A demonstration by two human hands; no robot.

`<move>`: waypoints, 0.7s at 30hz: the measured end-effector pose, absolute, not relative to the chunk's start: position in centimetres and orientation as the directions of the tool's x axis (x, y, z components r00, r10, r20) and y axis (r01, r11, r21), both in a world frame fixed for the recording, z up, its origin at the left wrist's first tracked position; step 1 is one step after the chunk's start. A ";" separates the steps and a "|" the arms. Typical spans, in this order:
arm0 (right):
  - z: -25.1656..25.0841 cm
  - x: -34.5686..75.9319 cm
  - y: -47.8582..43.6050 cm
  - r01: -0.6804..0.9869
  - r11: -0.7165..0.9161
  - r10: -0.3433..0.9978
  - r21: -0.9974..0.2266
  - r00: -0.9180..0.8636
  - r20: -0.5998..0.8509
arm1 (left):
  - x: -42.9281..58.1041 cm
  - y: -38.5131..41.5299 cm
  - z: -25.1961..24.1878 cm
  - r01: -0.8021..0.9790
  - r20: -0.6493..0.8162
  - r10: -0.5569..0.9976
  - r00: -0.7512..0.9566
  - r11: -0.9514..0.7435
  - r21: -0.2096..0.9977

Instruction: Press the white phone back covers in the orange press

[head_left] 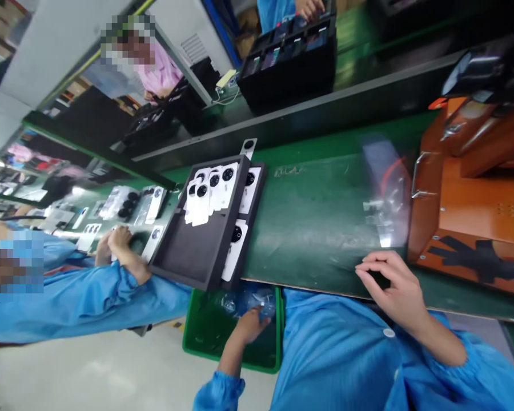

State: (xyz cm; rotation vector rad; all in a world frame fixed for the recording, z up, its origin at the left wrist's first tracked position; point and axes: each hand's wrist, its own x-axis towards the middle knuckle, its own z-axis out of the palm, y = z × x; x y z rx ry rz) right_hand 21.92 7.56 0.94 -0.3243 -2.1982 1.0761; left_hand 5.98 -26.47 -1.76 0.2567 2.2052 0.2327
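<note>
Glossy clear plastic pieces (pixel 263 299), smooth green plastic bin (pixel 278 342), matt dark tray (pixel 192 246)

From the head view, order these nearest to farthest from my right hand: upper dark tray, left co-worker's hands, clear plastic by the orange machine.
1. Clear plastic: beyond your right hand, beside the orange machine.
2. Upper dark tray: left, across the green surface.
3. Co-worker's hands: farther left, past the tray.

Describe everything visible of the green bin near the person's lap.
The green bin is open-topped, roughly rectangular and plastic-looking, with a thick rim. It appears upright below the edge of the workbench, its far side hidden. Crumpled clear film lies inside, toward that side. The left hand reaches in; whether it grips film is unclear.
</note>
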 end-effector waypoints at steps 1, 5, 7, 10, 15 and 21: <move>0.9 22.3 7.6 -0.065 0.641 0.476 -0.765 -0.748 0.463 | 6.0 -25.2 0.1 0.172 -0.773 0.354 -0.526 0.935 0.311; 0.2 22.8 7.3 -0.072 0.674 0.483 -0.735 -0.710 0.512 | 4.3 -18.4 8.1 0.410 -0.590 0.742 -0.318 0.669 0.620; -0.2 22.8 7.1 -0.095 0.696 0.467 -0.712 -0.693 0.549 | 1.0 -13.5 10.9 0.579 -0.366 0.873 -0.322 0.487 0.654; -0.7 22.9 6.8 -0.108 0.718 0.450 -0.688 -0.681 0.577 | -6.9 -4.7 12.3 0.749 -0.155 0.865 -0.478 0.493 0.442; -0.8 23.2 6.1 -0.064 0.721 0.492 -0.690 -0.653 0.575 | -18.8 7.4 11.6 0.668 -0.080 0.702 -0.708 0.702 0.246; -0.4 23.5 5.7 -0.044 0.732 0.501 -0.679 -0.642 0.581 | -22.5 12.1 9.2 0.478 -0.159 0.477 -0.864 0.878 0.033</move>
